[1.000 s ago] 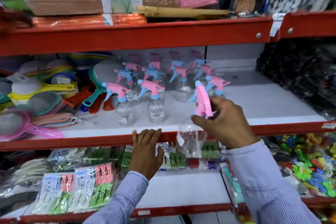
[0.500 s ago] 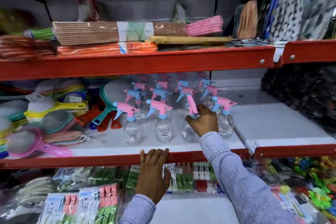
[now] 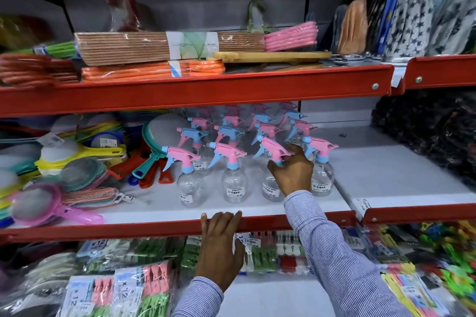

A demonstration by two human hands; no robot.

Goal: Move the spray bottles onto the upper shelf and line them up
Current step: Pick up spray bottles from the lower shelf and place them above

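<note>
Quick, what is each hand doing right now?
Left hand: open, fingers hooked over the red shelf edge.
Right hand: closed around a spray bottle neck.

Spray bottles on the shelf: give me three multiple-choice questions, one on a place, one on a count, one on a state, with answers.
1. Where does the left hand rest?
A. on the red front edge of the spray bottles' shelf
B. on the wooden board on the top shelf
C. inside a clothes-peg packet

2. How many spray bottles stand in the front row?
A. two
B. four
C. seven

3. What is the right hand doing?
A. hanging free
B. pressing a strainer
C. gripping the neck of the third front-row spray bottle

Answers: 1 A, its fingers curl over the red shelf edge. 2 B, four clear bottles line the front. 3 C, its fingers close just under the pink trigger head.
</note>
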